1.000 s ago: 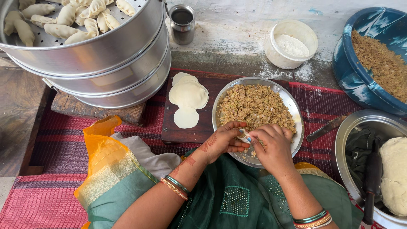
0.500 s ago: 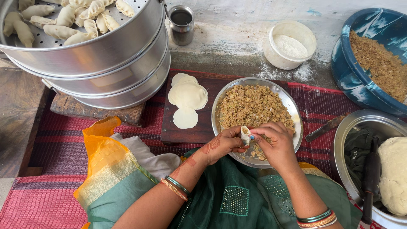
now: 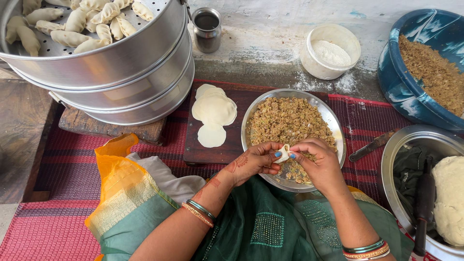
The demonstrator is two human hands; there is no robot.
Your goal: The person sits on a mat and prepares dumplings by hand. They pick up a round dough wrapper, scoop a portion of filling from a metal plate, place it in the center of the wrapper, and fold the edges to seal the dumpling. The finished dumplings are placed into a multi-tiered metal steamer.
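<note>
I see the small dumpling (image 3: 284, 153) pinched between both hands just above the near rim of the steel plate of filling (image 3: 333, 121) — my left hand (image 3: 256, 162) and right hand (image 3: 316, 162) each have their grip closed on it, fingertips meeting at its seam. It looks soft, light and easily torn, so I judge it is best held at the folded edge, gently. Round dough wrappers (image 3: 214, 111) lie on the wooden board (image 3: 203, 152) beside the plate — a stacked steamer (image 3: 135, 67) with finished dumplings stands farther left.
</note>
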